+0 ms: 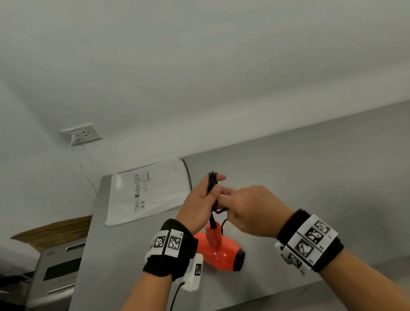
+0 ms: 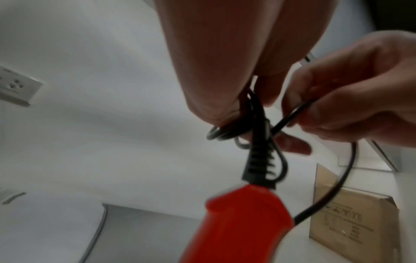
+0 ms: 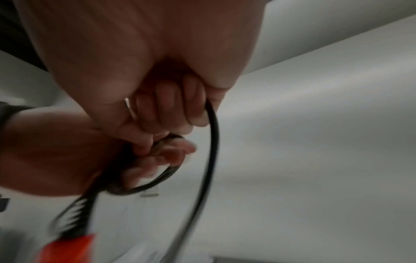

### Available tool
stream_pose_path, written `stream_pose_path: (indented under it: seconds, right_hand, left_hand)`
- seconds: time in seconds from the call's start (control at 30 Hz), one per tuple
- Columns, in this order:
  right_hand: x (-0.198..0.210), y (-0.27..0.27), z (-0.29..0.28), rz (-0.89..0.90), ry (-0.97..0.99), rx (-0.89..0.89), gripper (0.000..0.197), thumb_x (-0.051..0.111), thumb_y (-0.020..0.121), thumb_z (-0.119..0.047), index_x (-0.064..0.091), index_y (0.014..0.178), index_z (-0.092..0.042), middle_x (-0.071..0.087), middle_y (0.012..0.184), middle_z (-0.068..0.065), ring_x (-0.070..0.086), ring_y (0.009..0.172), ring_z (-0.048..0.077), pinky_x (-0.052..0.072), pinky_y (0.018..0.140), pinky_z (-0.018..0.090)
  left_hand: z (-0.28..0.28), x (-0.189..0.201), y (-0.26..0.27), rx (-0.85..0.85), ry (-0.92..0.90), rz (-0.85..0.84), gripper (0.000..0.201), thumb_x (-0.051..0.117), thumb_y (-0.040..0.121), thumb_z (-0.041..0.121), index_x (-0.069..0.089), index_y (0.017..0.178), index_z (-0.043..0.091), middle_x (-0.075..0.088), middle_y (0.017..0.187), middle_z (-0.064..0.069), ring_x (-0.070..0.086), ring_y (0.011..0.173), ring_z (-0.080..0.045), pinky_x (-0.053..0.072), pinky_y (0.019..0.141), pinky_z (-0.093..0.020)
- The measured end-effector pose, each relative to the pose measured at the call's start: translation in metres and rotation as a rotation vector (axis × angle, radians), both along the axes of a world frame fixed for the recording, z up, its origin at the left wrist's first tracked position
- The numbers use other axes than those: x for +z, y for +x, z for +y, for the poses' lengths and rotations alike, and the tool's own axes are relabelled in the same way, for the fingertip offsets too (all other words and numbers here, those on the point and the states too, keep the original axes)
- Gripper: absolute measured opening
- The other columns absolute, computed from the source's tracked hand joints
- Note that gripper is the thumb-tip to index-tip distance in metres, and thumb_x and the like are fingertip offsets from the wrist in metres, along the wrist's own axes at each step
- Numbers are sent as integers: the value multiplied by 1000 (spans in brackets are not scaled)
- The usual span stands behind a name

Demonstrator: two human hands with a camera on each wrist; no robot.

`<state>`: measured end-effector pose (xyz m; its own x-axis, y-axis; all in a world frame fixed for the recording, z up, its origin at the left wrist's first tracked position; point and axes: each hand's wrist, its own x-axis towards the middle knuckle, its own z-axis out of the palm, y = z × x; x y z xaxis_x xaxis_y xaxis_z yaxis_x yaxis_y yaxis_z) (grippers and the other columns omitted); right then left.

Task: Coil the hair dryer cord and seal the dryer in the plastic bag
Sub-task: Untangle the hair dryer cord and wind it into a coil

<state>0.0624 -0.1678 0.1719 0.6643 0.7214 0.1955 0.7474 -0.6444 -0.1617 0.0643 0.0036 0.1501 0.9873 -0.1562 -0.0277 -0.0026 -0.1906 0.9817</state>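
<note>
Your left hand (image 1: 199, 204) grips the coiled cord (image 1: 212, 190); your right hand (image 1: 252, 211), touching it, pinches a loose strand. The dryer (image 1: 219, 250) hangs below both.

Red dryer (image 1: 218, 251), cord (image 1: 213, 192) prob. half-coiled

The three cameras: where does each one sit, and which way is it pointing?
Head: worn on the head, looking forward and down at the table; both forearms, left hand and right hand show.
Left wrist: looks along the left hand at the cord and the hair dryer; the right hand shows too.
Right wrist: looks along the right hand gripping the cord.
All three share the cord and the dryer.
</note>
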Motion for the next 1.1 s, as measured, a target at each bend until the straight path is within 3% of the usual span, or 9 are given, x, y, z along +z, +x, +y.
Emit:
stream_pose_path:
  seconds: [0.13,0.27,0.37,0.53,0.63,0.77,0.83,1.0,1.1]
  right_hand:
    - [17,22,-14,13,232,-137,21,55,87,-31,50,108,-29,59,69,-8,60,65,19,50,59,37]
    - [7,33,-18,377,405,-101,35,70,86,-34,56,118,-28,52,60,-1,48,53,11,44,59,28]
    - [-4,33,-13,482,394,-77,14,70,88,-30,66,96,-18,53,58,-8,46,53,7,40,59,22]
    - [-4,39,-23,627,474,-167,30,70,86,-20,55,64,-8,41,53,-7,37,51,8,31,53,27]
    - [-6,38,-29,802,608,-226,28,70,85,-18,55,63,-8,39,52,-5,34,47,11,28,47,24]
    - [-25,34,-27,933,792,-291,28,70,89,-21,54,68,-10,37,56,2,32,47,14,27,44,25]
    - [-39,29,-31,949,846,-287,23,71,91,-20,60,81,-3,44,60,5,41,51,15,38,46,25]
    - [-113,22,-48,785,572,-400,6,74,88,-20,75,89,-14,74,87,1,67,81,13,55,84,33]
    - [-157,11,-48,744,324,-507,8,70,90,-23,72,84,-19,70,97,3,66,92,19,52,86,30]
  left_hand:
    - [-2,11,0,-56,-58,43,38,42,108,34,64,90,10,55,58,-5,49,44,-19,43,48,-27]
    - [-8,9,-1,19,-199,144,48,46,105,42,62,66,17,31,51,3,23,40,-8,19,38,-17]
    - [-8,7,-2,12,-185,158,43,50,104,40,66,72,17,29,54,0,22,41,-10,16,39,-17]
    - [-4,1,-8,2,-152,98,26,64,98,28,61,76,15,33,51,2,26,42,-11,25,43,-22]
    - [-4,-2,-12,9,-21,20,25,58,101,26,64,82,12,46,50,-2,40,45,-14,39,50,-23]
    - [-10,-15,-3,115,9,-7,31,50,104,29,61,79,14,37,52,3,32,44,-11,29,48,-26]
    - [-11,-20,1,160,14,-10,32,50,101,34,61,77,17,36,51,7,30,43,-11,26,47,-26]
    - [-5,-23,6,219,23,-16,31,48,105,29,60,82,11,33,47,12,27,42,-9,23,46,-24]
    - [-4,-24,8,228,29,-25,31,48,105,27,59,81,10,33,47,12,26,41,-8,22,45,-23]
